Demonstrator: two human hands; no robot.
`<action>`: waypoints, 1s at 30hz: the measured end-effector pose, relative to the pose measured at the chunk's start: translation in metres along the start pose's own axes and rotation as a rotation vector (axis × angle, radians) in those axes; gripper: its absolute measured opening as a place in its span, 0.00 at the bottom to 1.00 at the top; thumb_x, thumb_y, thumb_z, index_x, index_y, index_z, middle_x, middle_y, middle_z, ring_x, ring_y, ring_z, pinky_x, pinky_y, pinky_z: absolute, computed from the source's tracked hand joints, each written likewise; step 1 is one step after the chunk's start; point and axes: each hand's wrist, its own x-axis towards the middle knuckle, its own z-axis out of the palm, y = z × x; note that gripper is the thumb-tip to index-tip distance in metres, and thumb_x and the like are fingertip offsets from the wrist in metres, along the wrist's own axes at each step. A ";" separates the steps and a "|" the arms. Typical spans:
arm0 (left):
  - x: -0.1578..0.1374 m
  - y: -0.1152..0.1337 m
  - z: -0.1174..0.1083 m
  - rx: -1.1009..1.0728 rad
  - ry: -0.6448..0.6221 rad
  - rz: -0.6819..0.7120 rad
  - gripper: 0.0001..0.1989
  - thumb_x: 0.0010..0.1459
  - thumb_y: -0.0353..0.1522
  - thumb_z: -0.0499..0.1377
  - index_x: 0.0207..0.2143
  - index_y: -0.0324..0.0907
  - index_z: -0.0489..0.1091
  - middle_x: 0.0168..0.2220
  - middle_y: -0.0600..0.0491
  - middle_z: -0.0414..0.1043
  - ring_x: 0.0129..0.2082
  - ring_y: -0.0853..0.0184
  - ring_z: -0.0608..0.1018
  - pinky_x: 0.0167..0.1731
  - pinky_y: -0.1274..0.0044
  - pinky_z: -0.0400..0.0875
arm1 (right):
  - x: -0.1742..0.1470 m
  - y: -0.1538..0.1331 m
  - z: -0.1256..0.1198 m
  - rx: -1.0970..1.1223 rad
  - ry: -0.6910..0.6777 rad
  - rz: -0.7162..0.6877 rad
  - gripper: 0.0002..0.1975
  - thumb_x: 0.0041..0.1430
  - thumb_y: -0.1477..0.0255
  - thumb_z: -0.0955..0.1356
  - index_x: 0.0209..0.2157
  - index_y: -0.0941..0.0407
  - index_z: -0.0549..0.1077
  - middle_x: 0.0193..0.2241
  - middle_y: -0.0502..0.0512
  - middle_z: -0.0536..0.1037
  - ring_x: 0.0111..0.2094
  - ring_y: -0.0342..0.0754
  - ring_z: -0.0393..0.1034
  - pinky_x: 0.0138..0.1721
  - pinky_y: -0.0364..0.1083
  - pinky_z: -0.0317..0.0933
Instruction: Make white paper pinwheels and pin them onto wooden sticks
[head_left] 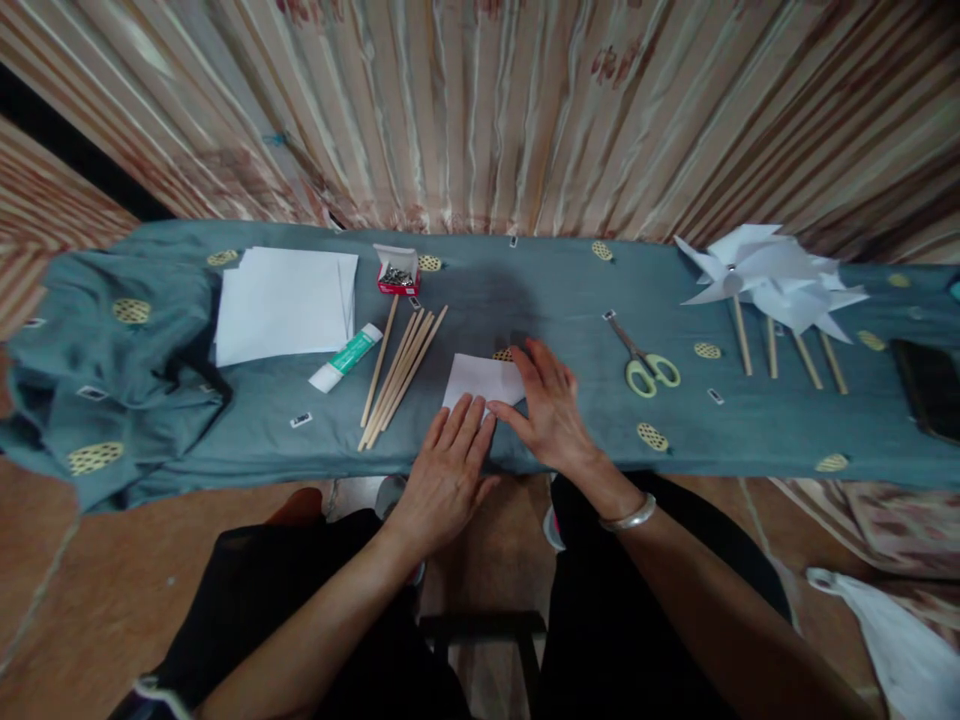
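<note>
Left hand (448, 478) flat, right hand (551, 412) spread on smooth paper (478, 377), toward draped tabletop (566, 300) front edge; pleated curtain (510, 120) behind

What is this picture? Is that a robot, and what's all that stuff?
No robot here: just a person's bare left hand and right hand. The camera is worn on the person's head and looks forward and down. The left hand's fingers lie on the near part of a white paper; the right hand touches its right side, but I can't tell whether it pinches it.

Around them on the cloth: to the left, sticks, a tube, a stack of sheets and an open red box of metal bits; to the right, scissors, pinwheels and a phone.
</note>
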 end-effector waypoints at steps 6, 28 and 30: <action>-0.002 -0.002 0.001 -0.007 0.010 0.000 0.31 0.60 0.33 0.58 0.63 0.30 0.55 0.66 0.33 0.53 0.68 0.48 0.55 0.63 0.55 0.56 | 0.007 0.031 -0.006 -0.053 -0.022 0.142 0.38 0.61 0.48 0.61 0.64 0.58 0.56 0.65 0.73 0.58 0.66 0.64 0.50 0.60 0.65 0.49; -0.029 -0.030 -0.028 -0.132 0.250 -0.045 0.09 0.63 0.29 0.55 0.36 0.42 0.76 0.45 0.49 0.80 0.49 0.59 0.79 0.53 0.61 0.72 | 0.018 0.059 -0.014 -0.016 0.123 0.242 0.23 0.66 0.65 0.59 0.58 0.59 0.66 0.61 0.70 0.65 0.63 0.62 0.57 0.59 0.66 0.53; -0.026 -0.032 -0.030 -0.164 0.281 -0.102 0.08 0.63 0.33 0.57 0.39 0.42 0.75 0.47 0.47 0.78 0.48 0.59 0.79 0.51 0.62 0.73 | 0.018 0.053 -0.017 0.048 0.115 0.194 0.22 0.67 0.65 0.57 0.57 0.58 0.68 0.61 0.68 0.66 0.63 0.60 0.59 0.60 0.64 0.54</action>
